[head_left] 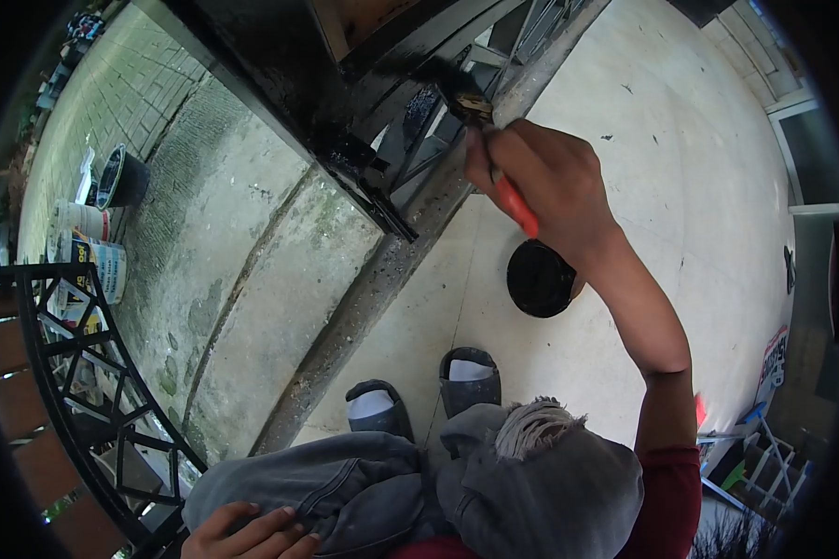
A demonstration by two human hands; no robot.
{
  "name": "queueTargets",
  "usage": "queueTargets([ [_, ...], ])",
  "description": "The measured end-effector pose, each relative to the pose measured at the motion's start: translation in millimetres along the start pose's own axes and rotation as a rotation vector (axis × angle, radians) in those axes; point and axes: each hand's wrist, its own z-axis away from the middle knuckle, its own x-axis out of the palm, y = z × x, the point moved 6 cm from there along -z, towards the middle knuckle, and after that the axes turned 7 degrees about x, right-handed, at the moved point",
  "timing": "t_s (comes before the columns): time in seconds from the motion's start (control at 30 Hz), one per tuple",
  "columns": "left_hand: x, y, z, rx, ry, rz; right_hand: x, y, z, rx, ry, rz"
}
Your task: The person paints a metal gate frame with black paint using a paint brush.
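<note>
My right hand (555, 182) is closed round the orange handle of a paintbrush (515, 207). The brush's dark, paint-covered head meets the lower part of a black metal gate (364, 102), whose surface looks glossy and wet in places. Just below my right wrist, a round pot of black paint (539, 279) stands on the pale floor, partly hidden by the forearm. My left hand (252, 533) lies on my grey trouser leg, its fingers stretched out and holding nothing.
A dark bucket (126, 179) and paint tubs (103, 265) stand on the concrete at left. Black metal latticework (93, 373) rises at lower left. A stepladder (769, 456) is at lower right. My sandalled feet (471, 377) are on the tiles beside the gate's track (345, 321).
</note>
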Motion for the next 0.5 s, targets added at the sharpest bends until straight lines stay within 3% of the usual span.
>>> queueTargets([
  [0.07, 2, -2, 2, -0.054, -0.046, 0.017, 11, -13, 10, -0.219, 0.046, 0.216],
  [0.13, -1, 0, 0, -0.061, -0.046, 0.013, 27, -14, 15, -0.194, 0.004, 0.151],
  [0.2, 0, 3, -2, -0.059, -0.059, 0.005, 34, -9, 15, -0.033, -0.150, -0.143],
  [0.27, -6, 4, -4, -0.071, 0.079, -0.016, 25, -1, 5, 0.031, -0.088, -0.231],
  [0.37, -6, 4, -6, -0.067, 0.016, -0.028, 15, -19, 9, -0.267, 0.168, 0.296],
  [0.5, -6, 1, -8, -0.096, -0.047, -0.017, 50, -17, 23, -0.286, 0.054, 0.358],
])
